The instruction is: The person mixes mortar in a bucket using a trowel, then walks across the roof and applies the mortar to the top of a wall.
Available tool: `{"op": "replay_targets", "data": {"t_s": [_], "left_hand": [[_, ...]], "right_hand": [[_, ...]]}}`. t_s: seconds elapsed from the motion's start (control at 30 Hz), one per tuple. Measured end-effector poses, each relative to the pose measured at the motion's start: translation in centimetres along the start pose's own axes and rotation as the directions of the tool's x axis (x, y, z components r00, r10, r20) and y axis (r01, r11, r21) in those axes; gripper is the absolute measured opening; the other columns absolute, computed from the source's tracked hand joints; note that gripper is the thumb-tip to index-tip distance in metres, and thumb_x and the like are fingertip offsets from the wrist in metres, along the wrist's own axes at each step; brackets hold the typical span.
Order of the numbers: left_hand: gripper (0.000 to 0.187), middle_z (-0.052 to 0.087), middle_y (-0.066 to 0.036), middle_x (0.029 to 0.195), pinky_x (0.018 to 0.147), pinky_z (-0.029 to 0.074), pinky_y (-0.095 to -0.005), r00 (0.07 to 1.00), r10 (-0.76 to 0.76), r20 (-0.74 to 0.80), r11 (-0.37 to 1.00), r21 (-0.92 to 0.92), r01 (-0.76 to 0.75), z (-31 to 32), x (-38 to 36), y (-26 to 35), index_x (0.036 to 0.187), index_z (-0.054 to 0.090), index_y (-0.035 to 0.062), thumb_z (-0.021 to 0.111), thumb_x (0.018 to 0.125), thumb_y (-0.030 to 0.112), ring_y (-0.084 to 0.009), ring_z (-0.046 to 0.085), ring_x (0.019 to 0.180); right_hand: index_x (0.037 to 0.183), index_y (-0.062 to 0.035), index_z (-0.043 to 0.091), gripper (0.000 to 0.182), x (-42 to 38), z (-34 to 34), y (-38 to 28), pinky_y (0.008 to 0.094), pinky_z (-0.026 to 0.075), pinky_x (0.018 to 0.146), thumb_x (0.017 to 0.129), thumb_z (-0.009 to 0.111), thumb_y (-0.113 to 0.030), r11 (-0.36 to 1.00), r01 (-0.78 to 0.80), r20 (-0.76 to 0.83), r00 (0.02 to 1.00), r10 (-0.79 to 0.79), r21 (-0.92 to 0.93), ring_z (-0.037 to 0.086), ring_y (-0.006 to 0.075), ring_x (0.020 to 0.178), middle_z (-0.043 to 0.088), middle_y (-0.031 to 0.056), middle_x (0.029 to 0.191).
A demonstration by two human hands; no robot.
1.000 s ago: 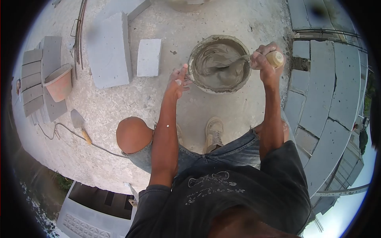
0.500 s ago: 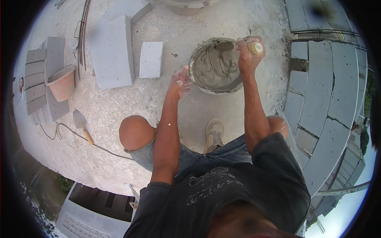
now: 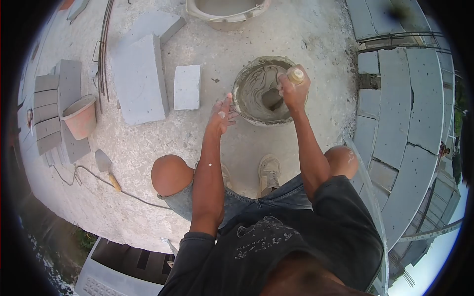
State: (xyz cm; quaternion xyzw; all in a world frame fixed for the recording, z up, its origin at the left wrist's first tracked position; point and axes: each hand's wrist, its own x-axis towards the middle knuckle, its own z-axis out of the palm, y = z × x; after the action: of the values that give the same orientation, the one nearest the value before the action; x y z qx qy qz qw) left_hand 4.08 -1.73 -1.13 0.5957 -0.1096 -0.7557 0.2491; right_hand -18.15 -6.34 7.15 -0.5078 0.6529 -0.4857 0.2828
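A round bucket (image 3: 240, 109) holds wet grey mortar (image 3: 261, 84) with swirled ridges. My right hand (image 3: 295, 90) is wrapped round the pale handle of a trowel (image 3: 272, 99), whose blade lies in the mortar near the bucket's right side. At the bucket's left rim is my left hand (image 3: 222, 114), fingers apart, with the fingertips at the rim. Grey smears mark its skin. Whether the fingers press on the rim is hard to tell.
Pale blocks (image 3: 140, 79) and a smaller block (image 3: 187, 87) lie left of the bucket. Farther left are a reddish pail (image 3: 80, 118) and another trowel (image 3: 104, 162). A basin (image 3: 227, 10) stands beyond. A block wall (image 3: 395, 98) runs along the right.
My right hand has moved left and toward me, bringing the trowel blade from the mortar's far side to lower in the bucket. The whole view has shifted slightly.
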Motion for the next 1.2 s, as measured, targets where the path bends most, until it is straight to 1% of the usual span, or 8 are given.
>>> {"op": "replay_targets", "data": {"t_s": [0.23, 0.33, 0.57, 0.67, 0.73, 0.87, 1.03, 1.2], "left_hand": [[0.077, 0.050, -0.018, 0.121, 0.102, 0.032, -0.0659, 1.000, 0.002, 0.001, 1.000, -0.003, -0.002, -0.1, -0.1, 0.1, 0.129, 0.040, 0.0036, 0.060, 0.085, 0.064, -0.0345, 0.057, 0.108], [0.078, 0.050, -0.018, 0.121, 0.101, 0.033, -0.0656, 0.999, -0.025, -0.034, 0.999, 0.039, 0.026, -0.2, 0.4, 0.1, 0.130, 0.039, 0.0037, 0.060, 0.085, 0.064, -0.0346, 0.057, 0.109], [0.082, 0.050, -0.019, 0.124, 0.100, 0.033, -0.0654, 0.999, -0.004, -0.050, 1.000, 0.008, 0.004, 0.4, -0.4, 0.5, 0.132, 0.037, 0.0041, 0.060, 0.083, 0.066, -0.0363, 0.055, 0.113], [0.082, 0.049, -0.020, 0.128, 0.100, 0.032, -0.0656, 0.997, 0.037, -0.074, 0.998, 0.059, -0.032, 0.0, 0.0, -0.5, 0.131, 0.038, 0.0043, 0.061, 0.082, 0.066, -0.0371, 0.052, 0.119], [0.066, 0.060, -0.013, 0.103, 0.084, 0.046, -0.0480, 0.972, 0.106, -0.211, 0.990, 0.115, -0.083, 1.2, -1.7, 0.4, 0.110, 0.051, 0.0042, 0.063, 0.083, 0.063, -0.0267, 0.061, 0.096], [0.044, 0.043, 0.004, 0.058, 0.049, 0.031, -0.0273, 0.880, 0.360, -0.311, 0.933, 0.128, -0.336, 1.6, -0.4, -1.2, 0.071, 0.049, 0.0109, 0.064, 0.090, 0.048, -0.0083, 0.038, 0.053], [0.030, 0.051, 0.000, 0.068, 0.059, 0.043, -0.0268, 0.891, 0.354, -0.283, 0.915, -0.093, -0.393, 4.7, -4.4, -0.9, 0.087, 0.051, 0.0127, 0.060, 0.093, 0.041, -0.0123, 0.052, 0.064], [0.035, 0.052, -0.001, 0.075, 0.084, 0.042, -0.0390, 0.982, 0.095, -0.161, 0.925, -0.350, -0.147, 7.4, -7.7, 0.8, 0.086, 0.048, 0.0160, 0.058, 0.092, 0.049, -0.0184, 0.055, 0.082]], "right_hand": [[0.077, -0.0064, 0.050, 0.018, 2.8, -1.6, -6.2, 0.0251, 0.045, 0.056, 0.077, 0.067, -0.001, 0.881, 0.136, -0.146, 0.986, -0.077, 0.454, 0.055, 0.0102, 0.057, 0.056, 0.0028, 0.069], [0.080, -0.0073, 0.048, 0.019, -3.5, -3.0, 0.0, 0.0300, 0.049, 0.060, 0.079, 0.065, 0.002, 0.984, -0.012, -0.082, 0.996, 0.027, 0.179, 0.056, 0.0135, 0.061, 0.054, 0.0045, 0.074], [0.082, -0.0087, 0.047, 0.020, -4.6, -6.3, -3.9, 0.0270, 0.048, 0.067, 0.084, 0.065, -0.001, 0.923, -0.042, -0.212, 0.968, 0.132, 0.383, 0.055, 0.0102, 0.069, 0.054, 0.0034, 0.075], [0.091, -0.0059, 0.051, 0.018, -5.8, -7.6, -0.5, 0.0282, 0.048, 0.072, 0.085, 0.068, -0.007, 0.956, -0.264, -0.077, 0.958, 0.275, 0.130, 0.057, 0.0115, 0.074, 0.056, 0.0030, 0.080], [0.103, -0.0040, 0.053, 0.026, -5.8, -9.8, -0.6, 0.0294, 0.048, 0.077, 0.084, 0.070, -0.009, 0.952, -0.304, -0.013, 0.952, 0.304, 0.022, 0.057, 0.0127, 0.085, 0.057, 0.0046, 0.093], [0.119, -0.0037, 0.049, 0.040, -5.1, -15.9, -8.1, 0.0330, 0.048, 0.087, 0.084, 0.068, -0.009, 0.987, -0.160, -0.165, 0.973, 0.160, 0.009, 0.054, 0.0182, 0.108, 0.052, 0.0102, 0.118], [0.121, -0.0025, 0.048, 0.035, -12.3, -21.6, -8.4, 0.0417, 0.044, 0.093, 0.089, 0.061, -0.010, 0.886, -0.248, -0.412, 0.908, 0.072, -0.392, 0.052, 0.0253, 0.112, 0.051, 0.0135, 0.121], [0.113, -0.0017, 0.045, 0.029, -23.9, -23.0, -8.0, 0.0413, 0.044, 0.091, 0.095, 0.057, -0.021, 0.850, -0.527, -0.541, 0.713, 0.446, 0.007, 0.051, 0.0249, 0.108, 0.048, 0.0143, 0.122]]}}
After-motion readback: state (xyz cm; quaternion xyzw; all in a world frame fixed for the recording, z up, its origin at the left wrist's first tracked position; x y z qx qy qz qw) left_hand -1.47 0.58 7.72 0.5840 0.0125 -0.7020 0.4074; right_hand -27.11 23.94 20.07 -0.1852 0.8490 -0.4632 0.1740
